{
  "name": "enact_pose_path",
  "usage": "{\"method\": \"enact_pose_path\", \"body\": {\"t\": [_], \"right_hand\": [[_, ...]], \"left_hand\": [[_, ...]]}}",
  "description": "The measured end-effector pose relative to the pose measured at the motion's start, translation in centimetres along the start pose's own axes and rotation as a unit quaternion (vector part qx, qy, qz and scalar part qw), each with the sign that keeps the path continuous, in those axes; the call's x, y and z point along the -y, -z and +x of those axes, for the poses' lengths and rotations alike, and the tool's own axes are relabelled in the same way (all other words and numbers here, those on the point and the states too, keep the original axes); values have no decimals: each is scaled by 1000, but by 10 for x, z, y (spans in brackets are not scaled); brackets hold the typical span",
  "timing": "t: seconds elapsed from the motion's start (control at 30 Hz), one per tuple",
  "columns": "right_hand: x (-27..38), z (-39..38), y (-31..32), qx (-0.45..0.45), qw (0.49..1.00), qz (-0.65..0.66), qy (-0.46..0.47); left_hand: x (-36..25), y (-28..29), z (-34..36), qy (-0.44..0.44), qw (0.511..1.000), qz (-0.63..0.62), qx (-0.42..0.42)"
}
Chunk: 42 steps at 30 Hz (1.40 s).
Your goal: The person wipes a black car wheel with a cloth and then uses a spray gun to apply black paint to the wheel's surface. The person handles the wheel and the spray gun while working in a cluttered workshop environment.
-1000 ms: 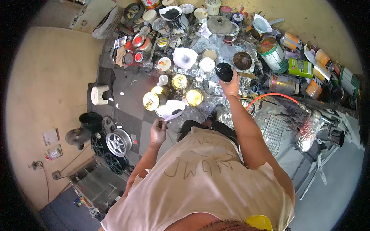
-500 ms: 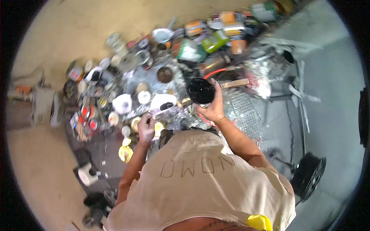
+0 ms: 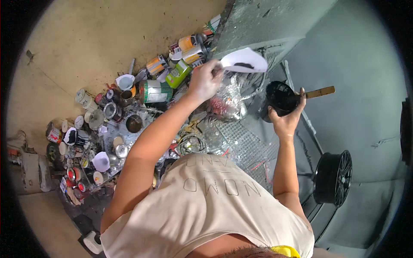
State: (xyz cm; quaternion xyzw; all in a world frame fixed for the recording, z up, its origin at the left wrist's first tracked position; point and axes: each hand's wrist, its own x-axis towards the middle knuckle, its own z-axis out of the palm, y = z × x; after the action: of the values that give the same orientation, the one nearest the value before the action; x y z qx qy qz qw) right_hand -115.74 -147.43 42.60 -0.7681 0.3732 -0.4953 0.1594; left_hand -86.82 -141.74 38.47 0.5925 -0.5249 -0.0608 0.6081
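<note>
My left hand (image 3: 207,81) pinches the rim of a white paper paint strainer (image 3: 256,60) with a dark black patch in it. The strainer is raised beyond the cluttered bench. To the right, my right hand (image 3: 287,121) is wrapped round a dark cup of glossy black paint (image 3: 279,95), whose mouth is tilted toward me. A flat wooden stick (image 3: 322,92) juts rightward past my right fingers; whether I grip it or it rests on the cup is hidden. The strainer and the cup are apart.
Paint cans (image 3: 155,91), a green bottle (image 3: 178,74) and stained cups crowd the bench at left. A plastic-wrapped object (image 3: 228,103) and metal grating (image 3: 245,137) lie ahead. A black wheel rim (image 3: 333,178) is mounted at right, near the grey wall (image 3: 361,86).
My view has turned to the right. My left hand has moved up and right, now holding the strainer. My right hand has carried the cup and stick rightward, toward the grey wall.
</note>
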Motion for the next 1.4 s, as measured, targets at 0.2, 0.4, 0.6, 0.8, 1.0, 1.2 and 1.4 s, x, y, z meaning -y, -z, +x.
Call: {"method": "enact_pose_path", "body": {"t": [0.2,0.4,0.6,0.8,1.0,1.2,1.4], "right_hand": [[-30,73,30,64,995,-69,37],[-56,126,18,114,981,-115,108],[-62,161,-4,174,964,-137,148],[-69,178,-20,202,948,-134,207],[-76,184,-26,207,930,-168,254],[-67,186,-22,217,930,-174,241],[-49,188,-17,222,926,-217,216]], "left_hand": [[-5,-69,54,44,986,149,57],[-1,-97,59,15,947,297,122],[-11,-109,63,-17,930,346,127],[-25,-108,59,5,927,354,122],[-34,-108,56,30,936,329,121],[-22,-110,46,39,947,304,94],[-24,-85,10,75,958,260,90]]}}
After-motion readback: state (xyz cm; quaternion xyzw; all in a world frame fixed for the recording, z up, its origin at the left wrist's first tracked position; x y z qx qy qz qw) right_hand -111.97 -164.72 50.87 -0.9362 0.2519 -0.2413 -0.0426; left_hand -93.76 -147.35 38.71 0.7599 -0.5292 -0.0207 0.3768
